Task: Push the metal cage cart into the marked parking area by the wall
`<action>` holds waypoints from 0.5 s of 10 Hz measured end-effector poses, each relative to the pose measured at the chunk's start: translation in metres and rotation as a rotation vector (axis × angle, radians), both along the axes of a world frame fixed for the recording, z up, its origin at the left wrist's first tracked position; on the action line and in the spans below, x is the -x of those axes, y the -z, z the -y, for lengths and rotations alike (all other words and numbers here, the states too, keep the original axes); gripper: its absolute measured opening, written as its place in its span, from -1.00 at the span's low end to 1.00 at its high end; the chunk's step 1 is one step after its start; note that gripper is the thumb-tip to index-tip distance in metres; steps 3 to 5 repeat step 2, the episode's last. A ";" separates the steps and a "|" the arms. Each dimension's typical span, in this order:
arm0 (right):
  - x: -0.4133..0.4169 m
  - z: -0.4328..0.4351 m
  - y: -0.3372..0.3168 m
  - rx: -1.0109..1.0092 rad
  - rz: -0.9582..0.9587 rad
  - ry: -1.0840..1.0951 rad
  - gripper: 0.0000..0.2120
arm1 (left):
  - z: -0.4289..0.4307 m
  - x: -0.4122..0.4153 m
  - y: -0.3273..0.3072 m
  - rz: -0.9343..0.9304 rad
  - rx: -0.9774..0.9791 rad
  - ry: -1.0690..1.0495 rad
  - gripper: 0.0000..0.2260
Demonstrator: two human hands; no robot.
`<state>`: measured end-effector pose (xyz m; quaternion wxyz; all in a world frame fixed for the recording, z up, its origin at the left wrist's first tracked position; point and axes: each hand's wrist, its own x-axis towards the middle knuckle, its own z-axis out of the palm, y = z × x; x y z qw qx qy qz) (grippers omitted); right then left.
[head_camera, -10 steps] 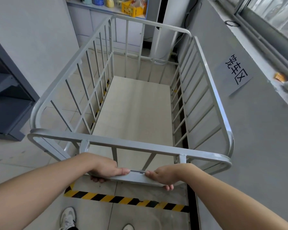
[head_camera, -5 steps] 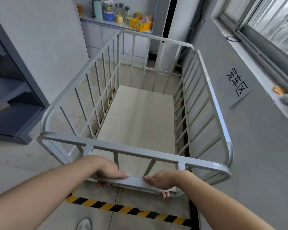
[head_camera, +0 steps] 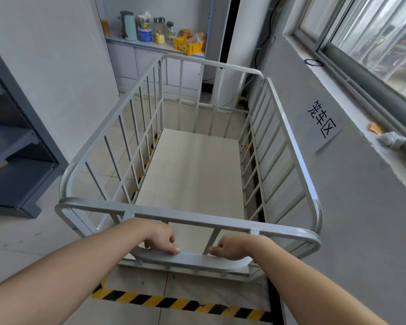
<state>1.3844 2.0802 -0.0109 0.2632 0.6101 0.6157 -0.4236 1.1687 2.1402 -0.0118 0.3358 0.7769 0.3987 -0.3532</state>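
The metal cage cart (head_camera: pixel 288 137) is pale grey with barred sides and a light board floor. It stands lengthwise along the grey wall (head_camera: pixel 352 207) on the right, its right side close to that wall. A paper sign (head_camera: pixel 321 124) with black characters is stuck on the wall beside it. Yellow-black floor tape (head_camera: pixel 174 301) runs across the floor just behind the cart's near end, and another strip shows through the left bars. My left hand (head_camera: pixel 161 239) and my right hand (head_camera: pixel 232 248) are curled on the cart's low handle bar (head_camera: pixel 197 259), close together.
A dark blue-grey shelf unit (head_camera: pixel 17 165) stands to the left. Ahead are a counter (head_camera: pixel 150 46) with a kettle, jars and a yellow basket, and a white column (head_camera: pixel 237 55). A window sill (head_camera: pixel 384 139) with scraps runs along the right wall.
The cart has rolled a little forward, leaving more floor between its near end and the tape strip. My view has lifted, and my shoes have dropped out of sight.
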 end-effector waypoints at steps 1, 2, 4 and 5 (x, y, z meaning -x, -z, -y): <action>-0.006 -0.004 -0.007 -0.038 0.037 0.005 -0.39 | -0.004 0.001 -0.006 0.046 -0.067 -0.007 -0.67; -0.008 -0.009 -0.013 -0.141 0.063 0.015 -0.39 | -0.013 0.002 -0.019 0.141 -0.116 -0.061 -0.69; -0.008 -0.009 -0.013 -0.141 0.063 0.015 -0.39 | -0.013 0.002 -0.019 0.141 -0.116 -0.061 -0.69; -0.008 -0.009 -0.013 -0.141 0.063 0.015 -0.39 | -0.013 0.002 -0.019 0.141 -0.116 -0.061 -0.69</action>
